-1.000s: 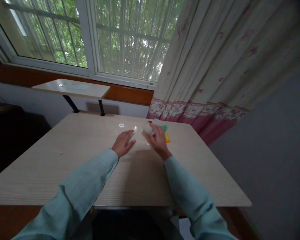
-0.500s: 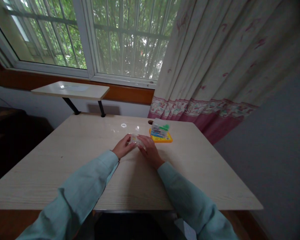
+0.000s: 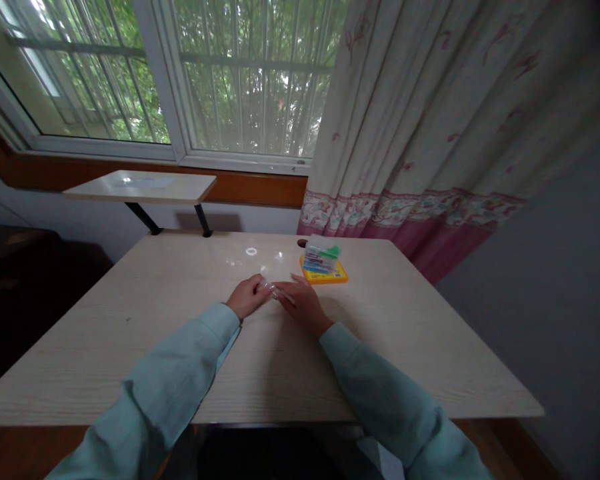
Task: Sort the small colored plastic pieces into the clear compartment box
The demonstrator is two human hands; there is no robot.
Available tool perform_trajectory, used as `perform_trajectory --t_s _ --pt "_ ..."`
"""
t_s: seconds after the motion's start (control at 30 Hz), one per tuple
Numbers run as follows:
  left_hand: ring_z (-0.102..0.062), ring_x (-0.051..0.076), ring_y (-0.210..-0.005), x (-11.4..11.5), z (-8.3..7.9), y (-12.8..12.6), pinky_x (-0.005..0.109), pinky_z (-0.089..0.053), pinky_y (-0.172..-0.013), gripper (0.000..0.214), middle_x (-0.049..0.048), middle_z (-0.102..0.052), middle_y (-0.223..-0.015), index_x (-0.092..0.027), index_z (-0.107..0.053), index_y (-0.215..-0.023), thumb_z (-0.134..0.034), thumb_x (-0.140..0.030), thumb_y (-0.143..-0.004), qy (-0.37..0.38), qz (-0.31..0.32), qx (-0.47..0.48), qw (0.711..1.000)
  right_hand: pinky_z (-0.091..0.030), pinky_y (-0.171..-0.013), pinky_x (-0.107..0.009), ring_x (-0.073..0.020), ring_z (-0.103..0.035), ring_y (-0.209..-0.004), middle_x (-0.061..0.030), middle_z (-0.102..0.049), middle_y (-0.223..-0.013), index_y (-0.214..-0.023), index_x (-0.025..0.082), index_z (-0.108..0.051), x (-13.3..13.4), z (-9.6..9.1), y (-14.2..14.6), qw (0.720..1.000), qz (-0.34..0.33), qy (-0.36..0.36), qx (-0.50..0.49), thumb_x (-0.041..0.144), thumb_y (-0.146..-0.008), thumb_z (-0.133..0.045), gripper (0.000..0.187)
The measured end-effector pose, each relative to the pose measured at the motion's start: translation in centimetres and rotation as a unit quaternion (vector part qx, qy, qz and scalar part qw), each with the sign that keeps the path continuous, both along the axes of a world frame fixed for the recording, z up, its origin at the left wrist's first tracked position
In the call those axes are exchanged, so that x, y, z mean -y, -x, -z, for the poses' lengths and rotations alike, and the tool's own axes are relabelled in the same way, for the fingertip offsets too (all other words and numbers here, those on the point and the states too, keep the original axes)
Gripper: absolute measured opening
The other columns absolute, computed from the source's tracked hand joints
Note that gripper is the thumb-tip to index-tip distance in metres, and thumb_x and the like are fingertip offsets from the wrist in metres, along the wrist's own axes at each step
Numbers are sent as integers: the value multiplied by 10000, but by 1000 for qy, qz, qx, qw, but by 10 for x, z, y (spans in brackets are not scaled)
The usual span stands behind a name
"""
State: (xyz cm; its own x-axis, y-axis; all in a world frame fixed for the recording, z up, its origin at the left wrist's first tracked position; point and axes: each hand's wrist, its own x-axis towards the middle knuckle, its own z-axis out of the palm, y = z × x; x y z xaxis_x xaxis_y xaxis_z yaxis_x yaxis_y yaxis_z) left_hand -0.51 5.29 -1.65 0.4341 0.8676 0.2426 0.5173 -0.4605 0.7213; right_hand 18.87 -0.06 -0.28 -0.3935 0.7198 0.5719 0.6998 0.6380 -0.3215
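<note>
Between my two hands is a small clear plastic item [image 3: 270, 287], mostly covered by fingers; its exact kind cannot be made out. My left hand [image 3: 247, 297] grips its left side, thumb and fingers closed on it. From the right, my right hand [image 3: 304, 304] holds the other side with thumb and fingertips. Just beyond the right hand lies a yellow case [image 3: 336, 275], and on top of it rests a transparent box [image 3: 322, 255] with blue and green parts showing inside.
The pale wooden desk [image 3: 180, 360] spreads under both arms. A small raised shelf [image 3: 155, 189] on black legs stands at the back left. A round cable hole [image 3: 303, 243] is near the back edge. Behind are a barred window and a floral curtain [image 3: 380, 133].
The clear plastic item has tilted and now shows less between my hands. My right hand's fingers have shifted around it. The view has moved slightly.
</note>
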Motion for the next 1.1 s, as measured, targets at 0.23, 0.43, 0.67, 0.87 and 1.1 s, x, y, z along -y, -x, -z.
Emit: perform_trajectory --t_s 0.23,0.43,0.67,0.87,1.1 --pt "-425 130 -602 1 -1 0 260 -308 -593 420 -34 -433 -613 -201 -402 -664 -412 -576 -853 -5 -3 -13 1000 -361 -1066 -448 -192 -688 -921 -36 -727 -1087 -1154 262 -629 3 -3 4 999 23 -3 29 294 -976 -433 266" --pt "-463 140 -621 0 1 1 267 -340 -615 415 -22 -480 -632 -197 -447 -688 -372 -551 -892 -10 7 -19 1000 -385 -1054 -428 -194 -676 -934 -41 -728 -1079 -1163 263 -618 6 -5 8 997 47 -1 56 279 -987 -373 302" --pt "-475 153 -638 1 1 0 275 -353 -627 427 -12 -494 -648 -205 -449 -707 -340 -563 -911 -19 2 -32 999 -401 -1044 -425 -194 -681 -909 -65 -734 -1028 -1130 219 -607 7 -6 9 996 57 -7 72 240 -985 -367 281" --pt "-508 171 -673 4 1 -2 289 -374 -656 400 0 -518 -691 -215 -440 -763 -292 -544 -936 -31 1 -58 998 -362 -1070 -426 -179 -681 -897 -69 -723 -1040 -1100 198 -597 7 -10 11 991 70 -11 113 201 -982 -384 244" --pt "-543 186 -738 5 -1 -3 306 -407 -718 409 28 -549 -746 -215 -448 -790 -223 -509 -962 -43 24 -63 997 -347 -1077 -399 -169 -670 -897 -77 -720 -1006 -1102 170 -593 6 -9 12 982 101 -15 156 160 -963 -396 241"
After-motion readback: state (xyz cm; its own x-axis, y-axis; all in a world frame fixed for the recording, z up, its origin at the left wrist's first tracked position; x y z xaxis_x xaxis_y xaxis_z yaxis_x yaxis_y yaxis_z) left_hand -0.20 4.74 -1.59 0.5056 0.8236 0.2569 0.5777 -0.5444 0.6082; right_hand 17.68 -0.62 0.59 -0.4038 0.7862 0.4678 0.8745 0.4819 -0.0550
